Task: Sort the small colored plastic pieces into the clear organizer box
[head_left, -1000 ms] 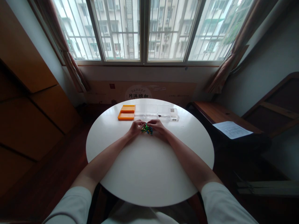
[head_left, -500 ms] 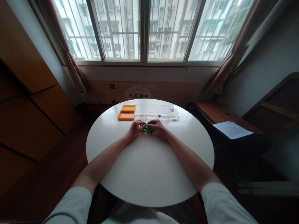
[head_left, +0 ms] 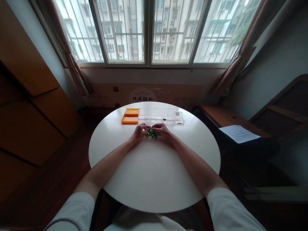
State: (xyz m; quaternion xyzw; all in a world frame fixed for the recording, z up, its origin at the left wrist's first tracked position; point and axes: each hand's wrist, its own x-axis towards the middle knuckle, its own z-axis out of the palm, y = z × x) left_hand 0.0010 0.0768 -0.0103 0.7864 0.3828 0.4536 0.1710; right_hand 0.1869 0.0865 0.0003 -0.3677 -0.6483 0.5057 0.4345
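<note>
A small heap of coloured pieces, green, blue and yellow, lies on the round white table. My left hand curls round its left side with fingers pinched at the heap. My right hand curls round its right side, fingertips also on the pieces. What exactly each hand pinches is too small to make out.
Beyond the hands stands an orange tray joined to a row of clear plastic compartments holding a few dark bits. A wooden side bench with a sheet of paper is at the right. Cabinets stand left; a window is ahead.
</note>
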